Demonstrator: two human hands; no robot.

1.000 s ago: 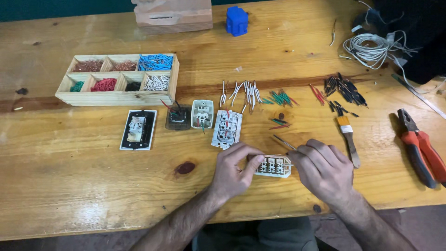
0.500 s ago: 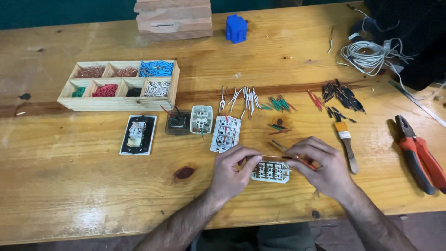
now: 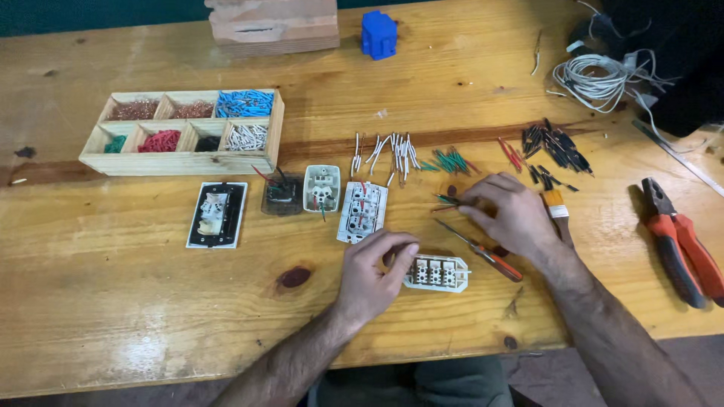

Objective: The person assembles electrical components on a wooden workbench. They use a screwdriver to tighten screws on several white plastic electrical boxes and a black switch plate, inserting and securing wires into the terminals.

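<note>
At the lower middle of the frame, the left hand (image 3: 375, 269) pins the white socket module (image 3: 437, 273) flat to the bench (image 3: 136, 316), fingers curled on its edge to steady it. The right hand (image 3: 507, 212), fingers nearly closed, pinches a short green wire (image 3: 446, 200) just above, the screwdriver (image 3: 483, 253) lying under it

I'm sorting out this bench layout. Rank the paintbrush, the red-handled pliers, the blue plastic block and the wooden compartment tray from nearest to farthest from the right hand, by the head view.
From the right hand:
1. Paintbrush, just beside the hand on its right.
2. Red-handled pliers, farther right, near the table edge.
3. Blue plastic block, at the far side of the table.
4. Wooden compartment tray, far left.
</note>
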